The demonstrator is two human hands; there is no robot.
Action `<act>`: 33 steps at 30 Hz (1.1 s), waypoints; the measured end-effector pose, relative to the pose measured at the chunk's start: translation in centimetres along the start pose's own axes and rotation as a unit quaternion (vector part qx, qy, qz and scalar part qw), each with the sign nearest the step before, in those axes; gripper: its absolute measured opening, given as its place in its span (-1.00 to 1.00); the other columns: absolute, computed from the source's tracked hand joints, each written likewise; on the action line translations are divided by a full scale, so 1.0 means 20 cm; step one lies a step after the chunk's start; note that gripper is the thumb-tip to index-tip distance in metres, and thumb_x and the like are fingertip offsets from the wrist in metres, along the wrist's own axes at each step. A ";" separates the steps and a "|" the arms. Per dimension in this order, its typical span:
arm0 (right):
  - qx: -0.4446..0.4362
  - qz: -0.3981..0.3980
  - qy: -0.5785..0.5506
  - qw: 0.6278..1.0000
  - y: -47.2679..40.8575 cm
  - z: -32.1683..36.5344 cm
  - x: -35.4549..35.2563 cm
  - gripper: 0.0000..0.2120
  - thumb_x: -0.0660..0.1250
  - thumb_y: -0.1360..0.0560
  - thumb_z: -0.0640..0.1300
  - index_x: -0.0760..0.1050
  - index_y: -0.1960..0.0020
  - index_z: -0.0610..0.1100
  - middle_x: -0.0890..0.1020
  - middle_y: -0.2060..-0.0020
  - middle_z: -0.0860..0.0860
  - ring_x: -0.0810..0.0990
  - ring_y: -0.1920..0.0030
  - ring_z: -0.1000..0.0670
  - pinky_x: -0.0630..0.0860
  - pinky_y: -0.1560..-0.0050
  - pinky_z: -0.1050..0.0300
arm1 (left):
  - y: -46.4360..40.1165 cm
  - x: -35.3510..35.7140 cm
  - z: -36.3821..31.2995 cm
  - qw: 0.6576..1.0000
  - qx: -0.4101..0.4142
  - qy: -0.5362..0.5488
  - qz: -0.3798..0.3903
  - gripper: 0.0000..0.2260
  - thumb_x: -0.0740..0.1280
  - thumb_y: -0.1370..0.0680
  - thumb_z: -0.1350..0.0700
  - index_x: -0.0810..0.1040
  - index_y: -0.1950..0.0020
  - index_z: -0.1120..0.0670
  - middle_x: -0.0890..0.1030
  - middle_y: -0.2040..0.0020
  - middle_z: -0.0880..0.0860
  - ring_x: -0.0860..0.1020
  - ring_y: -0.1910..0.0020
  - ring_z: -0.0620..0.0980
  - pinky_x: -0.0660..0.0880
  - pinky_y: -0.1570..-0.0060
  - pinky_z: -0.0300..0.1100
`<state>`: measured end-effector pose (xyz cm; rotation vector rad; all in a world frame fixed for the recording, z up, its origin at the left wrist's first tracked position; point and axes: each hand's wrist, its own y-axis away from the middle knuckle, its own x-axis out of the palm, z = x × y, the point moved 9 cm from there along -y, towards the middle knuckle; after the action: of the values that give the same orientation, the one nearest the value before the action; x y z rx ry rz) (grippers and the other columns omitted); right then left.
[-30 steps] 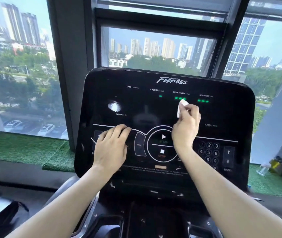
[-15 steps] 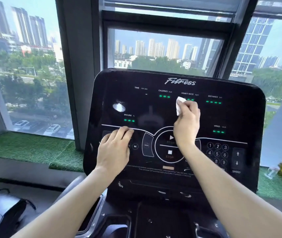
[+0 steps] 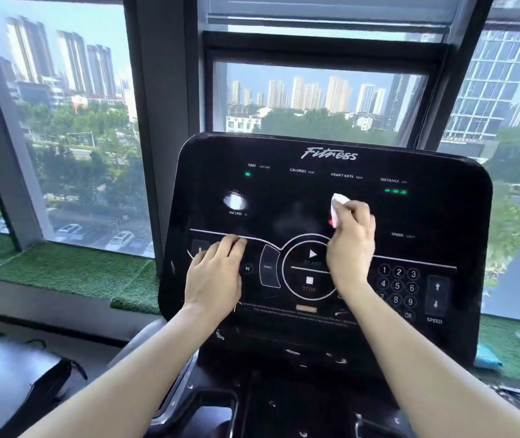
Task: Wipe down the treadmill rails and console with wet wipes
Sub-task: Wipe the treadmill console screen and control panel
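The black console (image 3: 325,216) stands upright in front of the windows (image 3: 72,121), its face toward the person. The right hand (image 3: 351,241) has its fingers curled round a white wipe (image 3: 337,203) and presses it against the console's dark middle band, below the HEART RATE label and just above the round START/STOP ring (image 3: 310,267). Only the wipe's upper left edge shows past the fingers. The left hand (image 3: 216,273) lies flat on the console's lower left, fingers straight and close together, their tips at the white line that crosses the panel, holding nothing. A number keypad (image 3: 397,286) sits to the right of the right wrist, with the speed arrows (image 3: 437,295) further right. Green lights glow under TIME and DISTANCE. A strip of green turf (image 3: 72,270) runs along the sill (image 3: 46,298) at far left, and a dark bag (image 3: 50,393) lies near left.
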<state>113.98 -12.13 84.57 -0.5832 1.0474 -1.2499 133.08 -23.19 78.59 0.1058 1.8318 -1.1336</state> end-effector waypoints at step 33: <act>0.141 -0.038 0.022 0.989 -0.18 -0.54 -0.60 -0.70 0.14 -0.51 -0.37 0.52 -0.14 -0.18 0.40 0.01 -0.01 0.42 0.09 0.03 0.27 0.17 0.28 | -0.20 0.06 -0.61 0.917 -0.112 0.382 0.020 -0.90 0.29 -0.56 0.19 0.54 -0.03 0.04 0.46 -0.03 -0.01 0.49 0.19 -0.24 0.36 0.13 -0.38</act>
<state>103.08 0.18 86.48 -0.3815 0.8706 -1.4546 122.27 -16.90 81.84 0.5096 2.6209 -0.8995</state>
